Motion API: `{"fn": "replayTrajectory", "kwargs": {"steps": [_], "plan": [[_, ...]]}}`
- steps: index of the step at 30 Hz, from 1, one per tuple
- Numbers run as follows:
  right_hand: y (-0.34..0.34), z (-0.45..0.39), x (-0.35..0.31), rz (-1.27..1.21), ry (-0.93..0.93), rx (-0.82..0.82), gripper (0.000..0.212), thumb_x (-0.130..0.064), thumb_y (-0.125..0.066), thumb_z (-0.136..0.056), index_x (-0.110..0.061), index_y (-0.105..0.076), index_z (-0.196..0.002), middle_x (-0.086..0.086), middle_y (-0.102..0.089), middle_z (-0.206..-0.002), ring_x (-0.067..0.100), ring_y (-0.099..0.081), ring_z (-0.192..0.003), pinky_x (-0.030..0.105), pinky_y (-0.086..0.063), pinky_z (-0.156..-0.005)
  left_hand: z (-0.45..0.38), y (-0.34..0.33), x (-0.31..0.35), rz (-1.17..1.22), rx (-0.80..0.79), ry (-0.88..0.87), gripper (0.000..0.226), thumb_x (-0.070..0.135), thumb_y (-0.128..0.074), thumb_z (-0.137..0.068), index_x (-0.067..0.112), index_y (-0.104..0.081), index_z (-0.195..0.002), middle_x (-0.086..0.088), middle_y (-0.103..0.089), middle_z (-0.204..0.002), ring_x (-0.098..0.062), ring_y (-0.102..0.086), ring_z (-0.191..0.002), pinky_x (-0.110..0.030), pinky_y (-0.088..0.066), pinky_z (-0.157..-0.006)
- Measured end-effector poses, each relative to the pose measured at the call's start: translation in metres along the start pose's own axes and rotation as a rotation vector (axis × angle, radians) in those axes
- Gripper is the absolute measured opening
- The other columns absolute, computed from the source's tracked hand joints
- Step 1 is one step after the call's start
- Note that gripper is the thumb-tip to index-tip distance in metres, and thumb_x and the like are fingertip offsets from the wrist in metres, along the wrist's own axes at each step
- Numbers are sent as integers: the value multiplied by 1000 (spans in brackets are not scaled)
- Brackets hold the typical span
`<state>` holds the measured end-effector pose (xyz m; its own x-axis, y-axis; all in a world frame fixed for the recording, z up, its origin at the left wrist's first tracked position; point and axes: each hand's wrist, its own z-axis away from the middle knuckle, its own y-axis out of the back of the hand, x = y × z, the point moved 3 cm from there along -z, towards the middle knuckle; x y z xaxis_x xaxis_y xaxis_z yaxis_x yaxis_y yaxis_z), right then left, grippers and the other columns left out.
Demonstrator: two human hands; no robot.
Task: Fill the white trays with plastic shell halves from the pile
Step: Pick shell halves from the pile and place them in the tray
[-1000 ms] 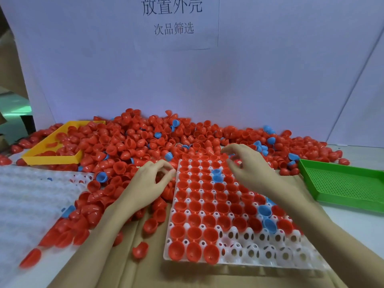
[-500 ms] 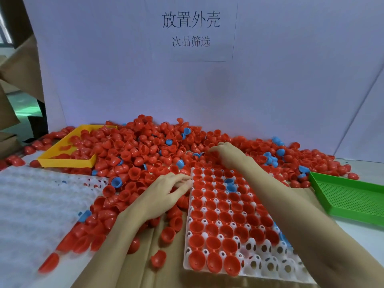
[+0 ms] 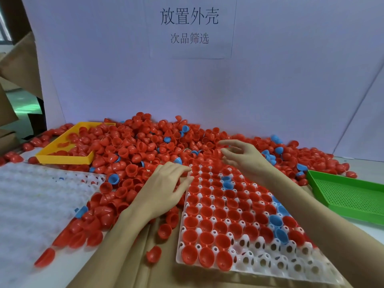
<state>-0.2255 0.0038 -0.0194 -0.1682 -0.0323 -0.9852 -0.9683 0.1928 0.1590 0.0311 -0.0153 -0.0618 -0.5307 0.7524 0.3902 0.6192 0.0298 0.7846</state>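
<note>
A pile of red and blue shell halves (image 3: 145, 150) spreads across the table (image 3: 353, 227) from 9 to 2 o'clock. A white tray (image 3: 268, 254), mostly filled, sits at 5 o'clock. The left hand (image 3: 166, 190) rests at its left edge, grip spread; the right hand (image 3: 243, 156) hovers at its far edge, fingers loosely spread, holding nothing visible.

The pile of shell halves (image 3: 145, 150) is mostly red with scattered blue ones. The white tray (image 3: 270, 265) holds red shells and a few blue. At nine o'clock lies a yellow tray (image 3: 62, 159), at three o'clock a green perforated one (image 3: 349, 194).
</note>
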Motion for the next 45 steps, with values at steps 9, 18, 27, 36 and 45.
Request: {"fn": "replayTrajectory", "kwargs": {"steps": [9, 18, 27, 36, 45], "plan": [[-28, 74, 3, -506, -168, -283, 32, -6, -68, -98, -12, -74, -129, 17, -73, -127, 22, -72, -115, 23, -57, -94, 5, -9, 49, 599, 149, 108, 43, 37, -86, -87, 34, -63, -123, 17, -72, -108, -6, -73, -100, -19, -57, -88], [-9, 120, -7, 129, 131, -167, 30, -34, -75, -96, -39, -73, -125, -12, -73, -126, 16, -76, -106, 22, -58, -96, 7, -3, 61, 544, 34, 5, 30, 14, -81, -88, 31, -69, -111, 13, -69, -112, -16, -67, -110, -19, -52, -89], [-3, 127, 5, 255, 270, -59, 28, -24, -78, -94, -30, -75, -121, -11, -74, -122, 18, -73, -109, 38, -61, -94, 11, -4, 70, 559, 96, -10, 42, 27, -84, -89, 35, -63, -124, 13, -68, -117, -16, -68, -113, -26, -56, -93], [-4, 129, 10, 223, 337, -23, 35, -28, -78, -93, -35, -70, -126, -7, -71, -122, 21, -71, -111, 38, -62, -91, 11, 2, 81, 623, 200, -7, 42, 22, -82, -89, 23, -62, -126, 14, -73, -115, -12, -73, -107, -20, -55, -94], [-11, 131, 12, 189, 375, 1, 37, -28, -77, -93, -37, -67, -127, -8, -70, -118, 21, -70, -112, 36, -63, -88, 11, 5, 79, 457, 223, -130, 17, 19, -81, -90, 21, -69, -103, 15, -71, -117, -10, -72, -106, -20, -55, -93]]}}
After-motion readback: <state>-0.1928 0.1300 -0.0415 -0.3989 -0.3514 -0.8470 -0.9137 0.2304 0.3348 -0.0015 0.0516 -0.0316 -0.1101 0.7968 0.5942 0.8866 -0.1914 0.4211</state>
